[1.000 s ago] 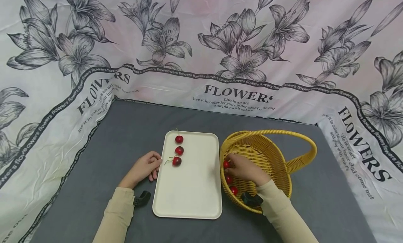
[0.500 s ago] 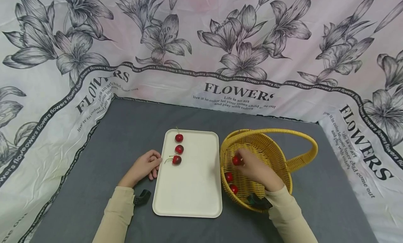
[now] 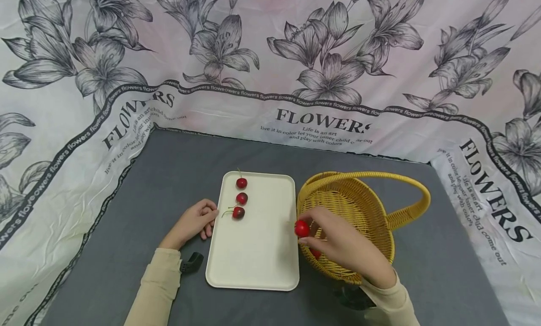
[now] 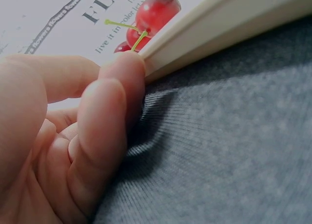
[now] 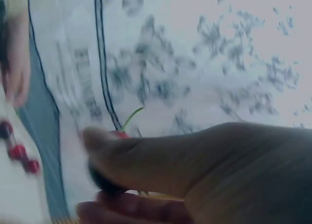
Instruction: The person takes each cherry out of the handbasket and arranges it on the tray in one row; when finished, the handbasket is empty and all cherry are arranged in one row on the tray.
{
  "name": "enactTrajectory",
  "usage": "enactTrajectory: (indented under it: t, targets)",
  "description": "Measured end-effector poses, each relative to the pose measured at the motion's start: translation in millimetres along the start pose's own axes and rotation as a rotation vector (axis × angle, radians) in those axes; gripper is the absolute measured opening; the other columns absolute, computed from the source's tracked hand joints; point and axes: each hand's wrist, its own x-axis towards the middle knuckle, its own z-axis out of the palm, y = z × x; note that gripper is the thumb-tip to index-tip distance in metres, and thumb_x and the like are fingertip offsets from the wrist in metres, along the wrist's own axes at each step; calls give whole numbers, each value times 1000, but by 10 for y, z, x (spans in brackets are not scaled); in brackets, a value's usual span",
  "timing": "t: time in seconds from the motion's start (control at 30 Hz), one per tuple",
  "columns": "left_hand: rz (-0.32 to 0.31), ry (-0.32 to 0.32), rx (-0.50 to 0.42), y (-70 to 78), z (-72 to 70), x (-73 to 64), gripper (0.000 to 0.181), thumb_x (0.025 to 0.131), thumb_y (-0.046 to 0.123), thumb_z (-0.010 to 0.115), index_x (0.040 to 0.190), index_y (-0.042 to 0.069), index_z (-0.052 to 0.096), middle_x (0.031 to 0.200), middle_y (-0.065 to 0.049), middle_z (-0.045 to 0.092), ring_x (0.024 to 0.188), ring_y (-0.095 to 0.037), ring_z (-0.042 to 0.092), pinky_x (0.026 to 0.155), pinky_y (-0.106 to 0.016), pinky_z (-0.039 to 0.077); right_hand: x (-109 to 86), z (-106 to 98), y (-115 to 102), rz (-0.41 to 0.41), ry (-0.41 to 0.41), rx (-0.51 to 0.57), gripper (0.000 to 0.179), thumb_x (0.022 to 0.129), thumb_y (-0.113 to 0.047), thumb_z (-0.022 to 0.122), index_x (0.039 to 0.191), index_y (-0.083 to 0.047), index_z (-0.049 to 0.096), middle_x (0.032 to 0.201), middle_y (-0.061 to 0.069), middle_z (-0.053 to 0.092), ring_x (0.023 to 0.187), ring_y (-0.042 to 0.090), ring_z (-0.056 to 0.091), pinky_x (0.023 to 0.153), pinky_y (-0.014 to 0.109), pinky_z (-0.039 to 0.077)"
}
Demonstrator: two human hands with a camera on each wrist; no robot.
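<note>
My right hand (image 3: 338, 244) pinches a red cherry (image 3: 302, 228) above the basket's left rim, beside the tray. Its green stem shows in the right wrist view, where the thumb covers most of the fruit. Three cherries stand in a column on the left of the cream tray (image 3: 258, 255): a far cherry (image 3: 241, 183), a middle cherry (image 3: 242, 198) and a near cherry (image 3: 238, 213). With fingers loosely bent, my left hand (image 3: 195, 222) rests at the tray's left edge; in the left wrist view its fingertips touch the tray's side (image 4: 195, 41).
A yellow wicker basket (image 3: 372, 208) stands right of the tray, its handle arching to the right. Inside it, a cherry (image 3: 315, 253) is partly hidden under my right hand. Grey cloth (image 3: 190, 161) covers the table, and a flower-printed curtain (image 3: 262, 72) rises behind.
My right hand picked the cherry up from the basket's left side, lifted it, and carried it to the basket's rim by the tray. My left hand stayed in place.
</note>
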Motion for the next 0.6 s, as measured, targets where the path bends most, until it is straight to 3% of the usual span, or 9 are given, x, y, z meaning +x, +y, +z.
enactTrajectory:
  t: [0.23, 0.37, 0.5, 0.6]
  targets:
    - [8, 0, -2, 11, 7, 8, 21, 97, 29, 57, 108, 11, 54, 74, -11, 60, 51, -24, 60, 47, -40, 52, 287, 514, -211, -48, -10, 107, 31, 87, -29, 71, 111, -17, 56, 96, -9, 55, 78, 8, 55, 64, 19, 49]
    - [14, 0, 3, 10, 0, 9, 21, 97, 28, 57, 107, 10, 54, 73, -11, 60, 51, -24, 60, 47, -40, 52, 523, 859, -194, 12, -35, 126, 29, 89, -27, 69, 111, -15, 56, 97, -6, 54, 78, 10, 56, 64, 18, 48]
    - [17, 0, 3, 6, -10, 1, 21, 97, 28, 57, 107, 10, 54, 72, -10, 60, 51, -23, 60, 47, -39, 52, 731, 1186, -121, 86, -21, 70, 30, 90, -26, 69, 113, -11, 56, 94, -2, 53, 71, 8, 52, 59, 16, 45]
    - [19, -1, 0, -1, -9, 2, 22, 97, 29, 58, 108, 10, 54, 71, -9, 60, 50, -23, 60, 47, -39, 52, 834, 1375, -67, 98, 10, 39, 34, 89, -24, 69, 116, -9, 55, 94, 1, 52, 65, 5, 47, 56, 15, 43]
